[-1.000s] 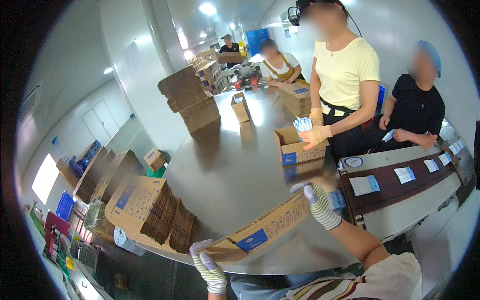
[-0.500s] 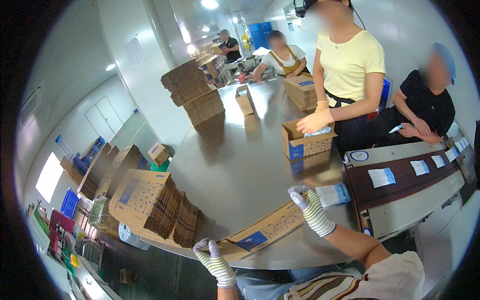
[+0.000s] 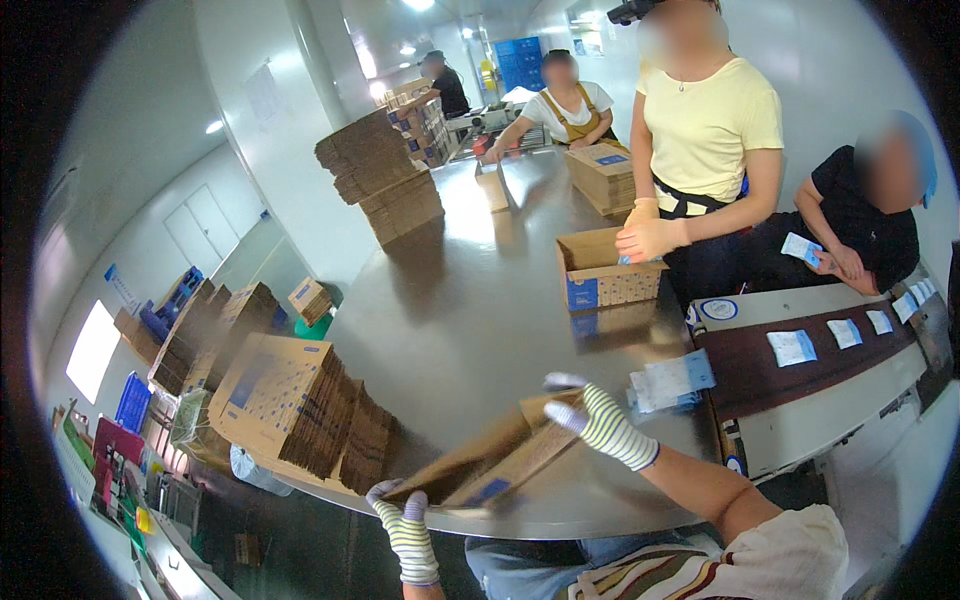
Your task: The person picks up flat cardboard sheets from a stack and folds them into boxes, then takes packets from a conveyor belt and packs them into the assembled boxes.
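Note:
A brown cardboard box (image 3: pixel 520 462) with a blue patch stands partly unfolded at the table's near edge, its top gaping. My left hand (image 3: pixel 408 535), in a striped knit glove, grips its left end between thumb and fingers. At the right end my right hand (image 3: pixel 608 425), gloved alike, holds the cardboard edge. Just beyond my right hand, several white-and-blue pouches (image 3: pixel 668 383) lie overlapping on the metal table (image 3: pixel 450 340).
Flattened boxes are stacked at left (image 3: pixel 290 405) and farther back (image 3: pixel 385 185). A co-worker's orange-gloved hands (image 3: pixel 650 235) are over an open box (image 3: pixel 610 280). Pouches lie along a dark conveyor belt (image 3: pixel 750 370) at right, where a seated co-worker holds another pouch (image 3: pixel 802 250).
The box between my hands has gone from flat to partly open, and my right hand has shifted left. Another pouch has landed near it. A far co-worker's hand now reaches the small box.

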A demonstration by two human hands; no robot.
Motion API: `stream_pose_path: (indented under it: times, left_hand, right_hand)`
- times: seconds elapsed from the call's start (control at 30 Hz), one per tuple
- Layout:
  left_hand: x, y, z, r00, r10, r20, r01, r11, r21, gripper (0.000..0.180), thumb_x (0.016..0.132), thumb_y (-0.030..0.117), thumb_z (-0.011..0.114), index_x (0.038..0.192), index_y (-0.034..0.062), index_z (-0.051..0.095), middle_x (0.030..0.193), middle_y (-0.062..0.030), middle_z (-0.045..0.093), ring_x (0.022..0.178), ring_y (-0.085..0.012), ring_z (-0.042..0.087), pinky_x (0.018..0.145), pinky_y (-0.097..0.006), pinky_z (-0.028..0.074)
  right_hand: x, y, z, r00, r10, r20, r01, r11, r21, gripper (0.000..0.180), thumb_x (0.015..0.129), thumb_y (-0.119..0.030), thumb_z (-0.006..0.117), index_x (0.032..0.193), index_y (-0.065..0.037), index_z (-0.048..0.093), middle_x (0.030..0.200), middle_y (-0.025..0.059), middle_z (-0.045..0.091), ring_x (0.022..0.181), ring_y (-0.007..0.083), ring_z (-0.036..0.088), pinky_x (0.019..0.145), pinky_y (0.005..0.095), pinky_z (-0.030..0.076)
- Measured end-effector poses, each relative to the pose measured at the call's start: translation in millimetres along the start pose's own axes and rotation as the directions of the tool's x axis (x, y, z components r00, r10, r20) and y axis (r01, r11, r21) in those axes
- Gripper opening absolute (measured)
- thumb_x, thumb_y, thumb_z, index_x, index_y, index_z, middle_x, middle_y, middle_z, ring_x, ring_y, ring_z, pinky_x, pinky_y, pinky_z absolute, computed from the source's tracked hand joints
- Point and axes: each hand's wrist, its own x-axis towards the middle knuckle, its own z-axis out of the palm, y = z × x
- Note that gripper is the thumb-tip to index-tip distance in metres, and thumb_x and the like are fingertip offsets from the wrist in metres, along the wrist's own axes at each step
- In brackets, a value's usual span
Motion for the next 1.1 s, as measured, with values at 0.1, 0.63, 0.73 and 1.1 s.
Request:
stream_pose_path:
  times: [0.1, 0.63, 0.73, 1.1]
  left_hand:
    - [-1, -19, 14, 0.995, 0.074, 0.069, -0.092, 0.942, 0.322, 0.044, 0.076, 0.007, 0.064, 0.112, 0.0076, 0.038, 0.097, -0.0088, 0.049, 0.089, -0.0182, 0.046, 0.086, -0.034, 0.042]
    - [16, 45, 35, 0.854, 0.253, 0.454, -0.519, 0.356, 0.777, 0.032, 0.087, 0.03, 0.059, 0.09, -0.0015, 0.055, 0.076, -0.0196, 0.058, 0.072, -0.0352, 0.059, 0.067, -0.041, 0.049]
    - [10, 34, 58, 0.8, -0.067, 0.597, -0.596, 0.032, 0.802, 0.051, 0.092, 0.05, 0.041, 0.078, 0.004, 0.056, 0.059, -0.0175, 0.058, 0.061, -0.0353, 0.06, 0.059, -0.043, 0.049]
    - [55, -8, 95, 0.823, -0.09, 0.56, -0.539, 0.182, 0.822, 0.036, 0.091, 0.036, 0.045, 0.096, 0.0051, 0.062, 0.079, -0.019, 0.066, 0.076, -0.0336, 0.064, 0.068, -0.045, 0.05]
  right_hand:
    - [-3, -8, 14, 0.993, -0.048, 0.111, 0.081, 0.945, -0.315, 0.079, 0.082, -0.045, 0.063, 0.133, 0.009, 0.035, 0.126, 0.0281, 0.049, 0.119, 0.038, 0.048, 0.102, 0.0412, 0.037]
    - [46, -30, 3, 0.739, 0.05, 0.672, 0.486, 0.651, -0.583, 0.059, 0.08, -0.06, 0.055, 0.07, -0.002, 0.065, 0.073, 0.0133, 0.06, 0.077, 0.0316, 0.059, 0.07, 0.0421, 0.048]
    - [49, -36, 8, 0.721, 0.074, 0.689, 0.521, 0.597, -0.61, 0.059, 0.081, -0.06, 0.053, 0.071, -0.003, 0.063, 0.072, 0.015, 0.061, 0.076, 0.0328, 0.061, 0.068, 0.0422, 0.049]
    - [51, 0, 29, 0.783, -0.012, 0.622, 0.589, 0.333, -0.736, 0.047, 0.086, -0.049, 0.048, 0.107, -0.009, 0.062, 0.106, 0.0122, 0.058, 0.101, 0.0302, 0.052, 0.088, 0.0423, 0.043]
